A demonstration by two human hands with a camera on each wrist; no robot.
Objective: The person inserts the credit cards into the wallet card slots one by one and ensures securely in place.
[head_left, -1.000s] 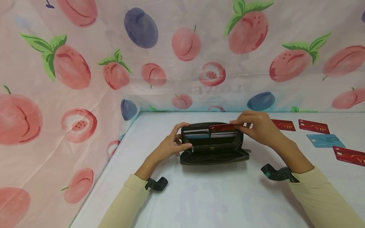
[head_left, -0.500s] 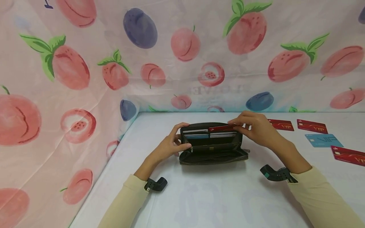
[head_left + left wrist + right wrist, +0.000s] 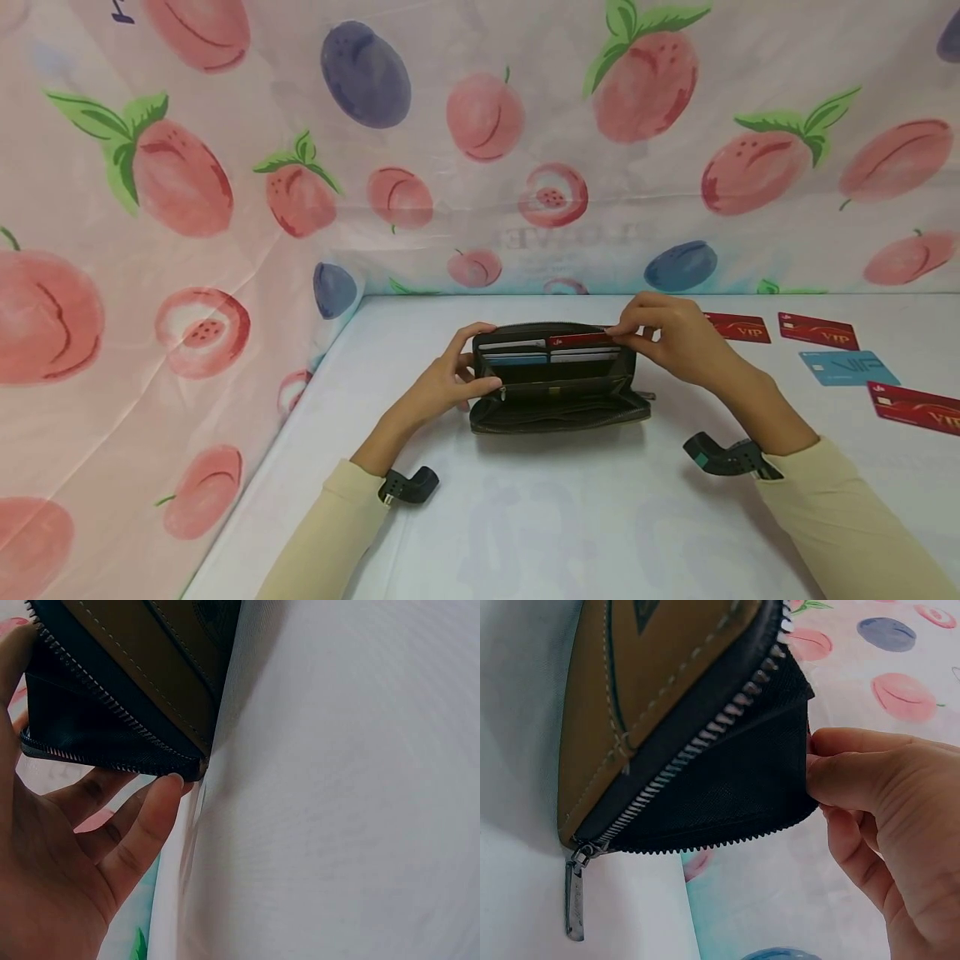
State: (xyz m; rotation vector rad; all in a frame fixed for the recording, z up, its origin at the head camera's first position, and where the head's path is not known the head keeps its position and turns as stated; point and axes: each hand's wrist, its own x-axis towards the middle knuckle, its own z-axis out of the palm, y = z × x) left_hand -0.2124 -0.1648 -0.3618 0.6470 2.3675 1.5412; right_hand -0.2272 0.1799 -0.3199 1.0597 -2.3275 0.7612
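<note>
A dark zip-around wallet (image 3: 555, 388) stands unzipped on the white table, its card slots facing me. My left hand (image 3: 437, 385) grips its left end, thumb on the inner divider's edge and fingers behind. Near the wallet's upper right corner, my right hand (image 3: 671, 333) pinches the right end of a red card (image 3: 576, 340), which sits mostly sunk in the upper right slot. The fingertips' exact contact is partly hidden. Pale cards and a blue card (image 3: 517, 360) fill other slots. In the right wrist view, the brown outside of the wallet (image 3: 660, 667) and its zip pull (image 3: 574, 900) show.
To the right lie a blue VIP card (image 3: 847, 367) and several red VIP cards, among them one red VIP card (image 3: 817, 331) at the back and another red VIP card (image 3: 917, 407) at the right edge. A fruit-print cloth (image 3: 480, 200) hangs behind and on the left.
The red card has sunk slightly deeper into its slot. My right fingertips shifted left, then back right along its top edge. My left hand keeps its grip on the wallet.
</note>
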